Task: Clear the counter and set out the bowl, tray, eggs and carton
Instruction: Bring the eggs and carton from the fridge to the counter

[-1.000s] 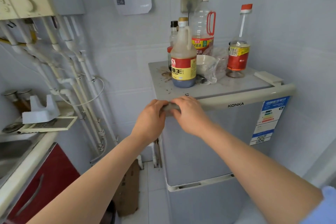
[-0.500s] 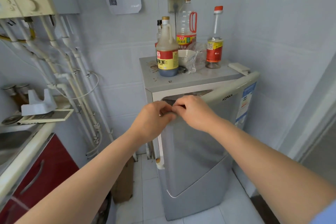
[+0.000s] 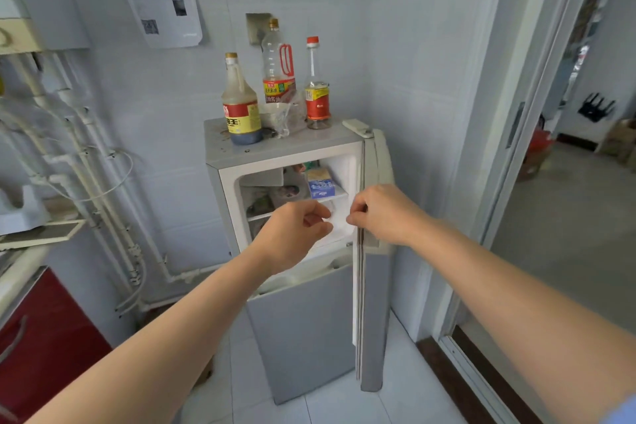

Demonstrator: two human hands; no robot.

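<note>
A small grey fridge (image 3: 299,320) stands in the corner with its upper door (image 3: 373,303) swung wide open to the right. My right hand (image 3: 382,213) grips the door's inner edge. My left hand (image 3: 292,234) hovers in front of the open compartment, fingers curled, holding nothing. On the top shelf inside sits a blue and white carton (image 3: 320,184), with bagged food to its left. A white bowl (image 3: 273,112) in a clear plastic bag rests on the fridge top. No eggs or tray are visible.
Three sauce bottles (image 3: 241,107) stand on the fridge top around the bowl. White pipes (image 3: 86,165) run down the left wall. A counter edge and red cabinet (image 3: 41,337) are at the lower left. An open doorway (image 3: 568,217) lies to the right.
The fridge door has swung from nearly closed to fully open. My left hand has let go of the handle. My right hand moved right with the door. I have stepped back.
</note>
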